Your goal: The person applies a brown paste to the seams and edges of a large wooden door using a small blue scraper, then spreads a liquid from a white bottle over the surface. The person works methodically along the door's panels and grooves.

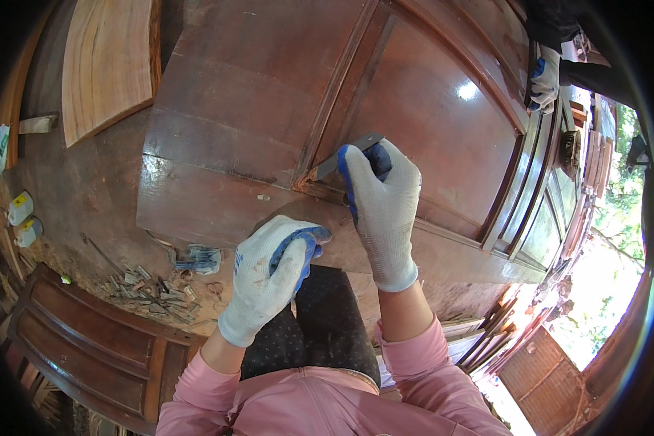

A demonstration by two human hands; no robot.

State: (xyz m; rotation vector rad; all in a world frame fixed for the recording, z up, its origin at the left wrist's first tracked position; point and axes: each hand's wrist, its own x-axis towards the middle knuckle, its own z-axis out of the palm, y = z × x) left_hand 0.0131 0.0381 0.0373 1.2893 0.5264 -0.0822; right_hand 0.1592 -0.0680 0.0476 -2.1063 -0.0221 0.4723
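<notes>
My right hand [386, 203], in a white and blue work glove, grips a flat dark metal blade [330, 166]. The blade's lower end meets the inner corner of the moulding on a large brown varnished wooden panel [429, 123]. Bare, lighter wood shows at that corner. Nearer to me and to the left, my left hand [263, 280], gloved the same way, hovers by the panel's near edge. Its fingers are curled in against the thumb, and whatever they may hold is hidden.
Another person's gloved hand [545, 78] rests at the panel's far right. Wood scraps [160, 294] and a blue-grey cloth-like item [198, 259] lie on the ground at left. A curved wooden panel [87, 341] stands lower left, a pale plank [109, 65] upper left, two white jugs [22, 208] far left.
</notes>
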